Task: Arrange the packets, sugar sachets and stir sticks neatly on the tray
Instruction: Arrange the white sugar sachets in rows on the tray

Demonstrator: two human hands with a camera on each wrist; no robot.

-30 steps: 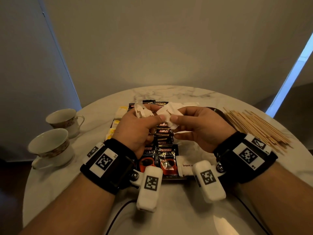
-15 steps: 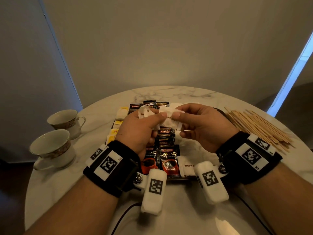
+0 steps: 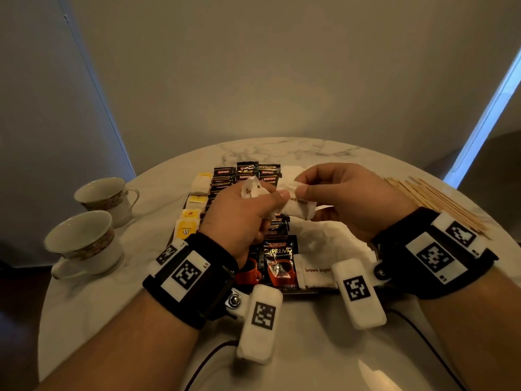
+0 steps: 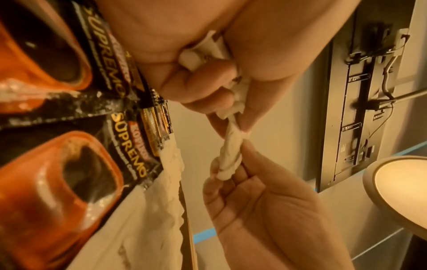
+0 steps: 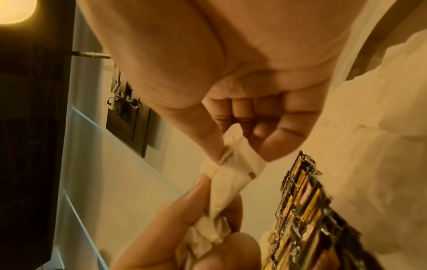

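Both hands hover over the dark tray (image 3: 310, 291). My left hand (image 3: 270, 196) grips a crumpled bunch of white sugar sachets (image 3: 251, 187), which shows squeezed in its fingers (image 4: 238, 95) in the left wrist view. My right hand (image 3: 303, 189) pinches one "brown sugar" sachet (image 3: 298, 207) between thumb and fingers (image 5: 238, 159); the left thumb touches its other end. On the tray lie rows of black Kopiko packets (image 3: 277, 261), yellow packets (image 3: 187, 228) and a heap of white sachets (image 3: 332, 238). Wooden stir sticks (image 3: 434, 201) lie on the table to the right.
Two teacups (image 3: 81, 241) (image 3: 105, 193) stand at the round marble table's left edge. A single brown sugar sachet (image 3: 315, 270) lies at the tray's near edge. Cables run across the near table surface. Walls close in behind the table.
The sachet pinched between the hands has shifted slightly right and tilted lower. Both hands stay above the tray, still holding their sachets.
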